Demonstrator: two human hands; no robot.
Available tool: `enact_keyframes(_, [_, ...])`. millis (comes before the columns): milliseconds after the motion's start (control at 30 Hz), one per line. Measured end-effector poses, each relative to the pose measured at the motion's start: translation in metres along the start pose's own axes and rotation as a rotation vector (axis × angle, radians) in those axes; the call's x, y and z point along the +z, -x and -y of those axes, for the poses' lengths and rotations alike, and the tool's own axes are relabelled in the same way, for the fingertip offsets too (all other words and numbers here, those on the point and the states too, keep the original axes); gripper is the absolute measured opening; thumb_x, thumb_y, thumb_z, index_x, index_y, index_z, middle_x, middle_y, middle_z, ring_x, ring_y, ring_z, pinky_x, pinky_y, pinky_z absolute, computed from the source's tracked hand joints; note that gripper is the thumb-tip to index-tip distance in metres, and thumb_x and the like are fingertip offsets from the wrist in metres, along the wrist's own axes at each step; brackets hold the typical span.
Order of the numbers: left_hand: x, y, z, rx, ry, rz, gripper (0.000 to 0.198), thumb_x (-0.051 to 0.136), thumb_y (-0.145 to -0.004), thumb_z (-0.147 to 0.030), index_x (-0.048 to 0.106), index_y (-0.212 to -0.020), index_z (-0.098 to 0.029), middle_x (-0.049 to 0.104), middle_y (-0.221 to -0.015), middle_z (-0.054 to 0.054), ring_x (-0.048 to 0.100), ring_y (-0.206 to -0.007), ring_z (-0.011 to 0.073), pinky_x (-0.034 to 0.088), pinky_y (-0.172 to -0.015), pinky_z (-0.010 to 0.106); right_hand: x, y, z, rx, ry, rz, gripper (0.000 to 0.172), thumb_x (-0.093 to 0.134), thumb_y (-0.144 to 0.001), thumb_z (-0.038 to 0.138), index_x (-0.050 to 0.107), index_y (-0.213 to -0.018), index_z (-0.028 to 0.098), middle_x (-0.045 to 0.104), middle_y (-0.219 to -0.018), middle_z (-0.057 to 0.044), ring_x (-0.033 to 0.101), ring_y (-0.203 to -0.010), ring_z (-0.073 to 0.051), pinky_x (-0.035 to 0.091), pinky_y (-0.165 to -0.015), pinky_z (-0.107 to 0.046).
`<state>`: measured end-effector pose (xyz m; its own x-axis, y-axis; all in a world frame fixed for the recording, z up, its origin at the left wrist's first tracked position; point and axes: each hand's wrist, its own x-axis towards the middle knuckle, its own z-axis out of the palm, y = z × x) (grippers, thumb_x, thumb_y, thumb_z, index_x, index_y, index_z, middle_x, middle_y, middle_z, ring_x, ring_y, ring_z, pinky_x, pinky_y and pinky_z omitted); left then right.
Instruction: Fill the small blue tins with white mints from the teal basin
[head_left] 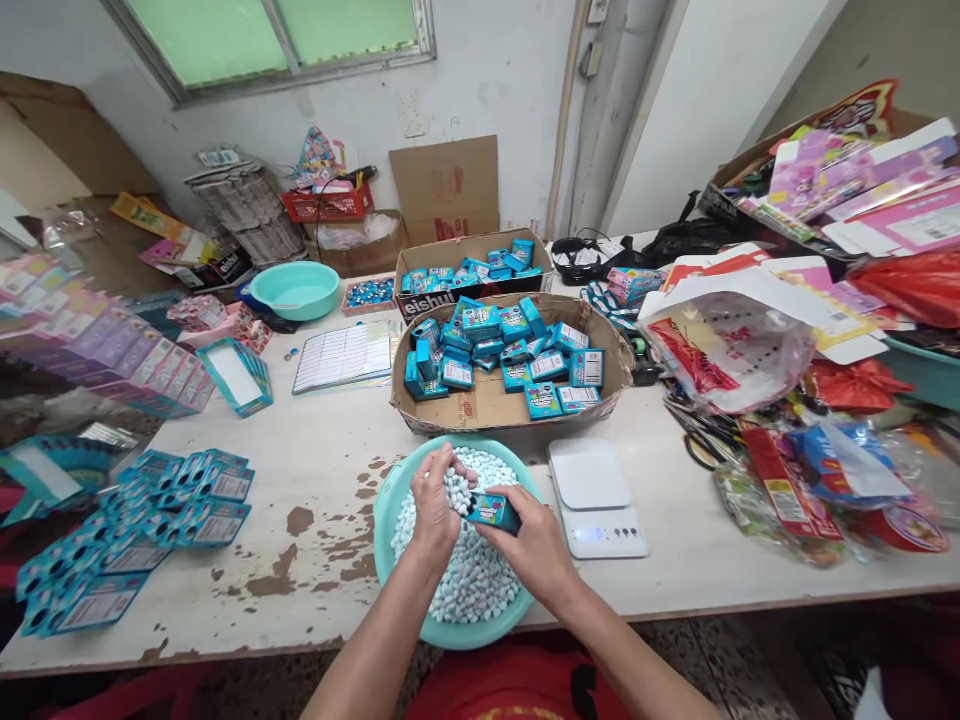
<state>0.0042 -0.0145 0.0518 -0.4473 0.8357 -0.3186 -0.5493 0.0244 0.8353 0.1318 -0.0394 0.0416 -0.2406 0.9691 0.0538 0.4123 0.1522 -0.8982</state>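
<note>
Over a turquoise basin (388,560) full of small white candies (474,580), my left hand (433,500) is cupped round a heap of the candies. My right hand (534,540) grips a small blue candy box (493,511), tilted with its end toward the left palm. The box's end meets the candies in my left hand. Right of the basin lies a white kitchen scale (600,495) with a lit display. Behind the basin a cardboard tray (465,410) holds several blue candy boxes (544,400).
Rows of blue boxes (214,500) stand at the left. A second carton (416,308) of boxes, a paper sheet (341,357) and another turquoise basin (295,290) are farther back. Plastic bags (727,350), scissors (701,450) and packaging crowd the right side.
</note>
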Motion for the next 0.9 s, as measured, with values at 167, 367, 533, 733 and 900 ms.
enact_keyframes(167, [0.0031, 0.0005, -0.0030, -0.023, -0.017, -0.050, 0.031, 0.072, -0.066, -0.040, 0.053, -0.065, -0.016, 0.056, -0.059, -0.003, 0.055, -0.050, 0.0101, 0.041, -0.050, 0.021, -0.0030, -0.0030, 0.0041, 0.019, -0.037, 0.005, 0.030, 0.069, -0.068, 0.019, 0.064, -0.097, 0.023, 0.069, -0.098, -0.003, 0.064, -0.094, -0.024, 0.049, -0.082, -0.035])
enact_keyframes(367, [0.0053, -0.0014, -0.0035, -0.010, -0.005, -0.045, 0.035, 0.070, -0.067, -0.043, 0.050, -0.059, -0.016, 0.054, -0.054, -0.003, 0.055, -0.050, 0.0112, 0.043, -0.052, 0.023, -0.0032, -0.0032, 0.0037, 0.036, -0.065, 0.014, 0.030, 0.069, -0.069, 0.019, 0.064, -0.098, 0.024, 0.068, -0.098, -0.003, 0.063, -0.094, -0.024, 0.048, -0.083, -0.036])
enact_keyframes(533, [0.0056, -0.0004, -0.0040, 0.002, -0.031, -0.031, 0.035, 0.067, -0.070, -0.045, 0.054, -0.059, -0.015, 0.054, -0.054, -0.001, 0.056, -0.050, 0.0119, 0.043, -0.052, 0.023, -0.0010, -0.0035, 0.0044, 0.075, -0.074, 0.025, 0.031, 0.069, -0.069, 0.019, 0.063, -0.099, 0.023, 0.067, -0.099, -0.004, 0.062, -0.096, -0.024, 0.047, -0.084, -0.036])
enact_keyframes(733, [0.0023, -0.0008, -0.0043, 0.052, -0.012, -0.034, 0.033, 0.065, -0.073, -0.043, 0.053, -0.059, -0.015, 0.052, -0.054, -0.002, 0.054, -0.051, 0.0109, 0.043, -0.053, 0.023, -0.0013, -0.0022, 0.0096, 0.071, -0.075, 0.010, 0.031, 0.070, -0.068, 0.018, 0.064, -0.098, 0.023, 0.067, -0.097, -0.003, 0.062, -0.094, -0.023, 0.047, -0.083, -0.035])
enact_keyframes(900, [0.0047, 0.0016, -0.0070, 0.040, -0.059, 0.002, 0.032, 0.067, -0.072, -0.042, 0.053, -0.062, -0.015, 0.052, -0.054, -0.003, 0.052, -0.047, 0.0096, 0.041, -0.049, 0.021, -0.0014, -0.0022, 0.0099, 0.068, -0.061, 0.000, 0.030, 0.069, -0.069, 0.019, 0.064, -0.099, 0.024, 0.068, -0.098, -0.003, 0.062, -0.094, -0.024, 0.048, -0.083, -0.036])
